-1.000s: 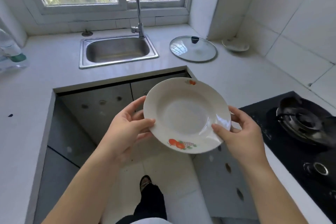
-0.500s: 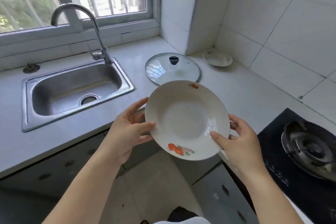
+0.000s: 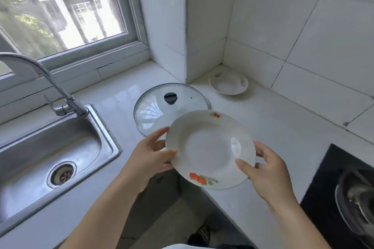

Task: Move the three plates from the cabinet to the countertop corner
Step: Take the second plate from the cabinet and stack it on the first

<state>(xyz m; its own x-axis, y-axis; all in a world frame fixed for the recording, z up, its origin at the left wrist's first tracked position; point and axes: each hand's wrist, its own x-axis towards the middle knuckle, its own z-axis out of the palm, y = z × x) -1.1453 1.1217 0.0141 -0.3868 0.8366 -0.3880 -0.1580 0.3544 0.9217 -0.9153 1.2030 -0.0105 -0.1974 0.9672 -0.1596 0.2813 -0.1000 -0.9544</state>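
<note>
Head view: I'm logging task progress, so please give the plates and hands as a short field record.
held plate: white, fruit print, off the countertop
left hand: grips its left rim
right hand: grips its right rim
corner plate: lies on the countertop in the corner
glass lid: flat on the countertop, apart from corner plate

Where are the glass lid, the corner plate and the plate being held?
Round glass pot lid with black knob [image 3: 151,107]: head view, clear glass left of knob.
Small white plate in the tiled corner [image 3: 228,86]: head view, its middle.
White fruit-patterned plate, held up [image 3: 210,147]: head view, its middle.
</note>
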